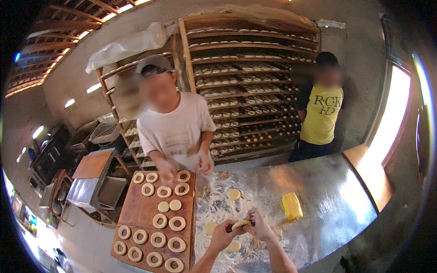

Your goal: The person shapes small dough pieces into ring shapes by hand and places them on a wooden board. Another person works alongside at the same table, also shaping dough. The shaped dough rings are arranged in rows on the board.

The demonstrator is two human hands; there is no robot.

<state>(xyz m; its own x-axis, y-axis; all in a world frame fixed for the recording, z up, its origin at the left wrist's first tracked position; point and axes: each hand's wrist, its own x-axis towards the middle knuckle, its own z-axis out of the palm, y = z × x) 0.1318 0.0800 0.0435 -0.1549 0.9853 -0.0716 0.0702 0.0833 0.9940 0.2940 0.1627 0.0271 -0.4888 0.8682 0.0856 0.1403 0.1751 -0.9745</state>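
My left hand (221, 235) and my right hand (260, 226) are raised together over a floured metal table (327, 200), both gripping one pale dough piece (241, 224) between the fingertips. Flat dough discs lie below them on the flour, one (234, 194) farther away, one (210, 227) to the left and one (234, 246) close to my wrist. To the left sits a wooden board (139, 211) carrying several dough rings (176, 223) and two plain discs (169, 205).
A person in a white shirt (175, 127) stands across the table with hands at the board's far end. Another person in a yellow shirt (321, 113) stands by tall wooden racks (250, 91) filled with dough rings. A yellow block (291, 205) lies on the table.
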